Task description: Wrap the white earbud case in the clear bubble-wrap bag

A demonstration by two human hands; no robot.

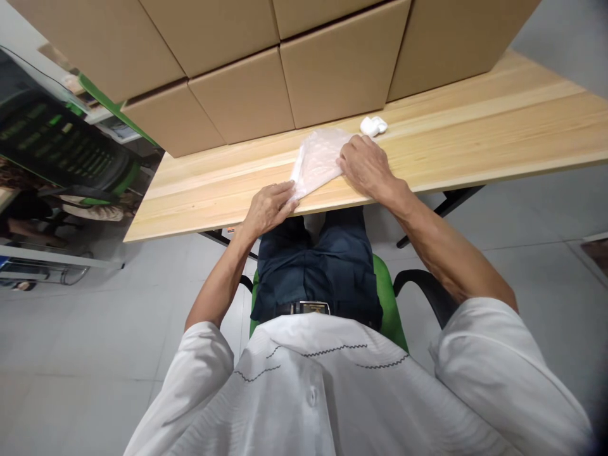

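A thin, whitish translucent plastic bag (319,158) lies flattened and slightly wrinkled on the wooden table, near its front edge. The fingertips and thumb of my left hand (270,206) close on its lower left corner. At the bag's right side, my right hand (365,166) has its fingers curled and pressed together on the edge; part of the bag is hidden under them. Just beyond that hand sits a small white rounded object (373,126), whose kind I cannot make out.
Brown cardboard boxes (242,95) are stacked along the back of the wooden table (498,126). I sit on a green chair (387,297) with black armrests. To the left are a dark mesh chair (61,139) and part of another person. A white-framed bench (57,255) stands there too.
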